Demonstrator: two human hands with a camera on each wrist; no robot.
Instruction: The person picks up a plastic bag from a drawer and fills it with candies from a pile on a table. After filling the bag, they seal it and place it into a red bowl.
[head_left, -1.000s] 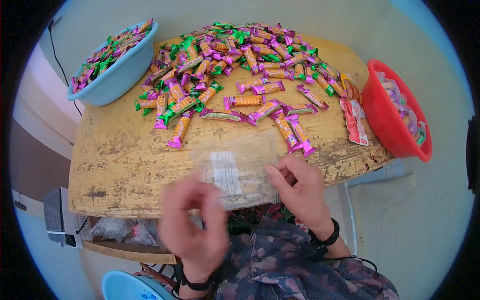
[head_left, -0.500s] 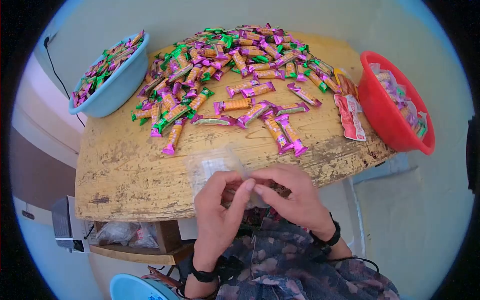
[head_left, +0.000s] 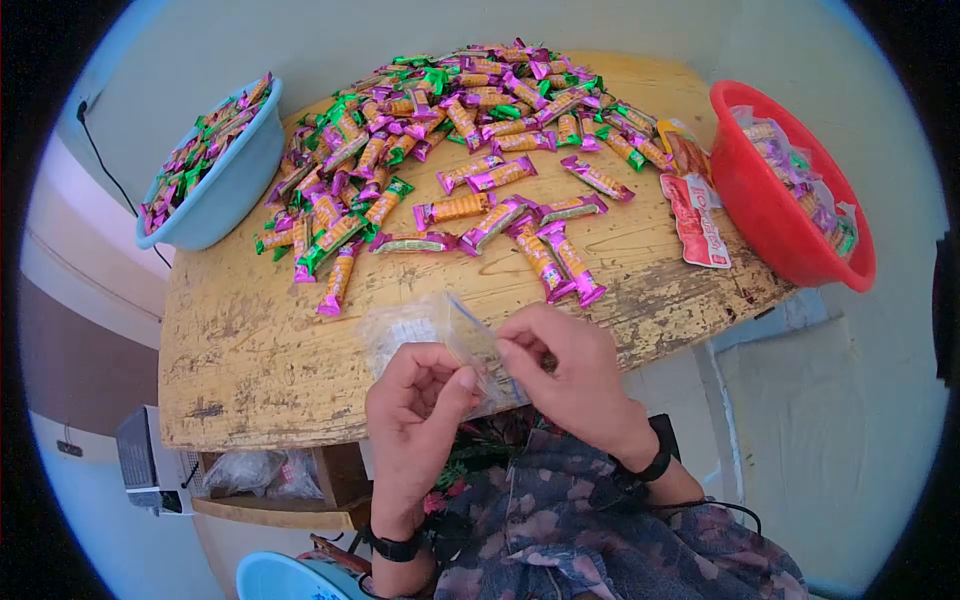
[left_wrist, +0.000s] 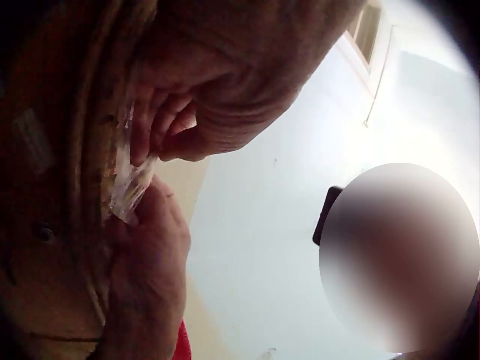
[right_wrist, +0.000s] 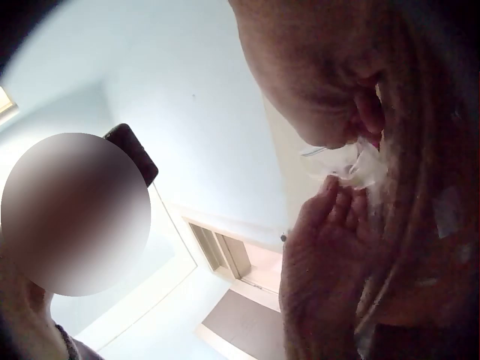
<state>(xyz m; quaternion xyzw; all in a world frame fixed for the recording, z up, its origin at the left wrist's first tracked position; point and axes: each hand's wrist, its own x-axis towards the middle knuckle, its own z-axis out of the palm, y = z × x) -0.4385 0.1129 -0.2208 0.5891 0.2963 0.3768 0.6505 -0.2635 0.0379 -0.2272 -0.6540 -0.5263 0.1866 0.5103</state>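
A clear plastic zip bag (head_left: 395,322) with a white label and a blue strip along its mouth lies tilted over the table's front edge. My left hand (head_left: 415,415) pinches one side of its mouth between thumb and curled fingers. On the opposite side, the thumb and forefinger of my right hand (head_left: 575,380) pinch the bag's edge. In the left wrist view the crumpled film (left_wrist: 131,184) spans both hands; the right wrist view shows the plastic (right_wrist: 349,163) between the fingertips too. Beyond the hands lie loose wrapped snack sticks (head_left: 545,262) in purple and orange.
A large heap of snack sticks (head_left: 460,105) covers the back of the wooden table (head_left: 260,370). At left stands a blue basin (head_left: 225,185) full of them; at right a red basin (head_left: 770,220) holds filled clear bags. A red pouch (head_left: 695,220) lies beside it.
My left hand has come in from the left to the bag's mouth. Both hands met there, then drew slightly apart, and the blue-edged mouth now shows between them.
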